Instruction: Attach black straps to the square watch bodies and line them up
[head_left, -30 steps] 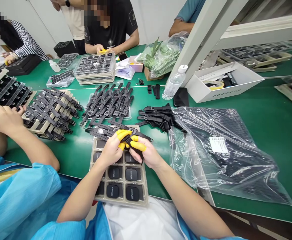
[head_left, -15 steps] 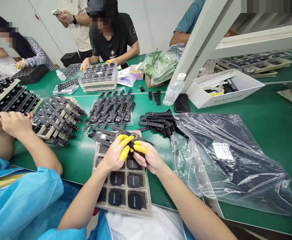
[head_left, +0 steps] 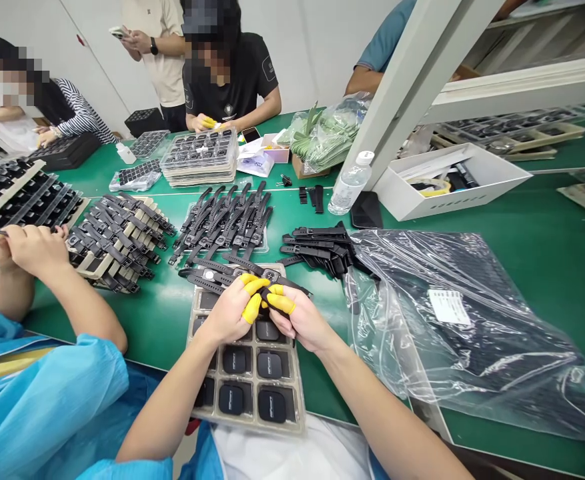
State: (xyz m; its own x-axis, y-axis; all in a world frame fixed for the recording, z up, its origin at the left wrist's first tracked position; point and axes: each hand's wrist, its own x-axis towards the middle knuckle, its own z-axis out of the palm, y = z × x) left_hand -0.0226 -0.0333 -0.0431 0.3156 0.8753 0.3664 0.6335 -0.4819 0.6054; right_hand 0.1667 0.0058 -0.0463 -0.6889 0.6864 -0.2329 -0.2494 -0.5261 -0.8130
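Both hands meet over the tray, with yellow finger cots on several fingertips. My left hand (head_left: 236,305) is closed, pinching a small black watch (head_left: 265,291) that the fingers mostly hide. From the other side my right hand (head_left: 299,313) grips the same piece, with a dark watch strap partly showing at its fingers. Beneath them lies a beige compartment tray (head_left: 246,419) holding square black watch bodies (head_left: 271,405). Watches with straps attached (head_left: 207,275) lie across its far end. Loose black straps (head_left: 319,247) are piled to the right of my hands.
Strapped watches (head_left: 225,223) fill a tray ahead; another stack (head_left: 117,240) stands left, near a co-worker's hands (head_left: 37,250). A large plastic bag of straps (head_left: 472,333) covers the right side. A water bottle (head_left: 351,183), phone (head_left: 366,210) and white box (head_left: 452,190) stand beyond, beside a slanted post.
My hands stay together on the watch, with only slight finger movement. The view has shifted a little. Across the table, a co-worker's hands have come together behind the stacked trays.
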